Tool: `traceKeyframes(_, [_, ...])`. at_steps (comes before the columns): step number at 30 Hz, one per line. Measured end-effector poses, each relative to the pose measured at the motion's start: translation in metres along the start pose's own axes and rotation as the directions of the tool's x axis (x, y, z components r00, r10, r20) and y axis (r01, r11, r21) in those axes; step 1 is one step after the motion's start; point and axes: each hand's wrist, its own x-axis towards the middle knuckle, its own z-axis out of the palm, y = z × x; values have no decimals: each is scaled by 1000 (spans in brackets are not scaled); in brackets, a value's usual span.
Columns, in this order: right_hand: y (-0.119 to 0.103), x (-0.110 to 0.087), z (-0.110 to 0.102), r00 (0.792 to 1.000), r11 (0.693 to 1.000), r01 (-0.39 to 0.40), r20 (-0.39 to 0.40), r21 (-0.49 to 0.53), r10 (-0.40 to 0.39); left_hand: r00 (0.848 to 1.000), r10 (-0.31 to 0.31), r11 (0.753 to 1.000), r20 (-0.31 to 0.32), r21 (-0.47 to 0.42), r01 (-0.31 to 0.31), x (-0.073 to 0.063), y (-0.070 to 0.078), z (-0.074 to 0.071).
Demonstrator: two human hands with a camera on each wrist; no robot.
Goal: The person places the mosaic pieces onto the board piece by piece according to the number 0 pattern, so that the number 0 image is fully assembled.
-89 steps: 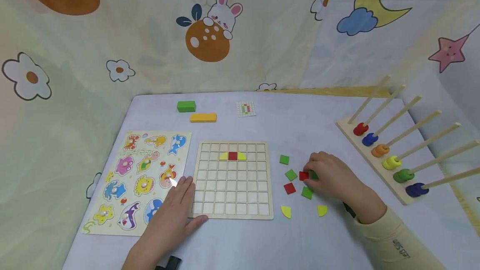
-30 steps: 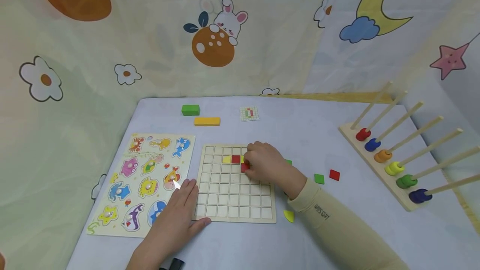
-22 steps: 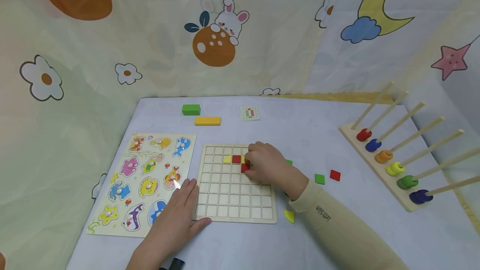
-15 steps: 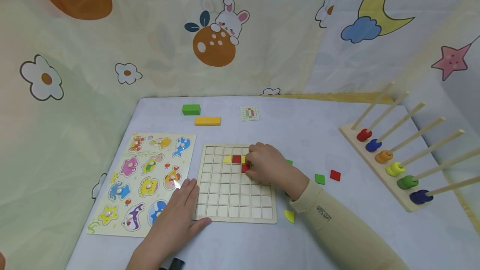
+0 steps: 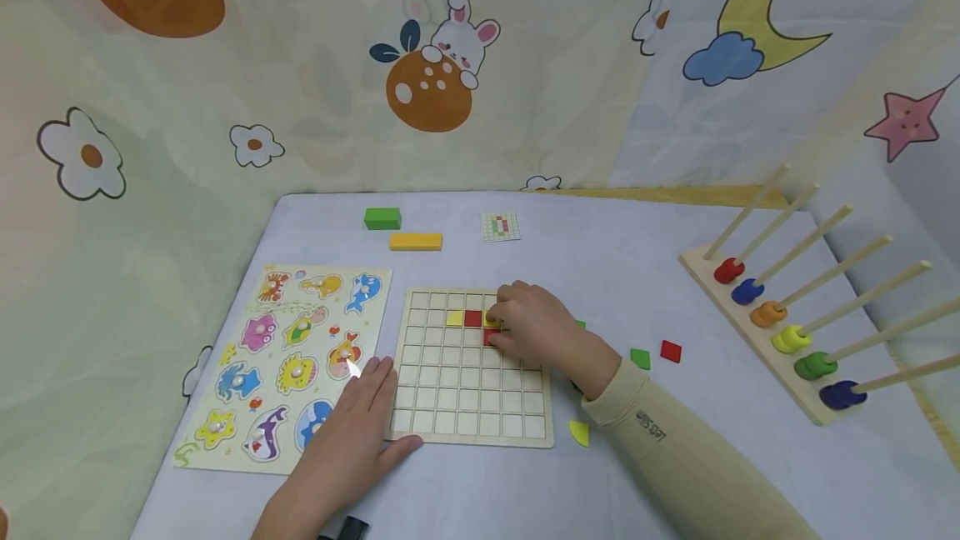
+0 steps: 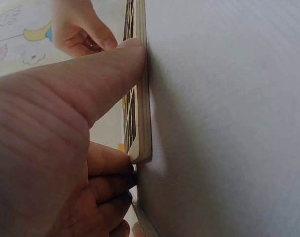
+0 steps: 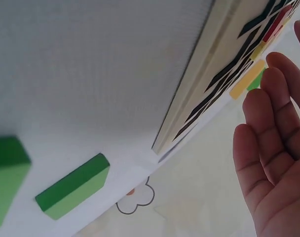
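Observation:
My left hand [image 5: 354, 419] lies with straight fingers along the left edge of the wooden grid board [image 5: 472, 432]; its thumb [image 6: 132, 49] touches the board's near edge. Over the board's upper right is my right hand [image 5: 536, 327], fingertips just above a red square tile [image 5: 490, 337] and a yellow tile [image 5: 490, 319]. In the right wrist view its fingers [image 7: 261, 111] are loosely bent, with thumb and index finger apart and the red tile in the grid beyond them. Another red tile [image 5: 472, 318] and a yellow tile [image 5: 454, 319] sit in the same upper row.
Loose green tile [image 5: 640, 358], red tile [image 5: 671, 351] and yellow quarter-circle [image 5: 578, 432] lie right of the board. An animal peg puzzle [image 5: 251, 432] is left, a bead stand [image 5: 750, 327] right. Behind are a green block [image 5: 382, 219], yellow block [image 5: 416, 242] and pattern card [image 5: 500, 227].
My right hand has moved left from the loose tiles onto the board, where a second red tile now lies below the upper row. Lately its fingers shifted slightly, baring more yellow. My left hand stays.

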Motion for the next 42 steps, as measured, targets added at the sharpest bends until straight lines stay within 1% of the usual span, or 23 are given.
traceKeyframes(6, [-1, 2, 3, 999, 999, 36, 22, -7, -36, 1000, -2, 1000, 9, 1, 2, 0, 0, 1])
traceKeyframes(16, [-2, 1, 4, 999, 999, 43, -5, -6, -43, 1000, -3, 1000, -3, 1, 3, -1, 0, 0])
traceKeyframes(20, [-2, 0, 2, 1000, 1000, 19, -7, -2, -19, 1000, -4, 1000, 2, -7, 4, -1, 1, -1])
traceKeyframes(23, [-1, -2, 1, 1000, 1000, -1, -4, -23, 1, 1000, -4, 1000, 5, -8, 4, 0, 1, -1])
traceKeyframes(27, [1, -3, 0, 1000, 999, -3, 8, -46, 3, 1000, -6, 1000, 9, -5, 6, 0, 1, -1])
traceKeyframes(31, [3, -6, -3, 1000, 1000, -23, 11, -16, 23, 1000, -10, 1000, 9, -7, 10, 1, 2, -1])
traceKeyframes(36, [11, -14, -17, 997, 996, -77, -23, 44, 78, 1000, -10, 1000, 8, -23, 10, 1, 2, -3])
traceKeyframes(42, [31, -30, -36, 989, 990, -138, -51, 25, 139, 1000, -7, 999, 14, -32, 8, 0, 3, -3])
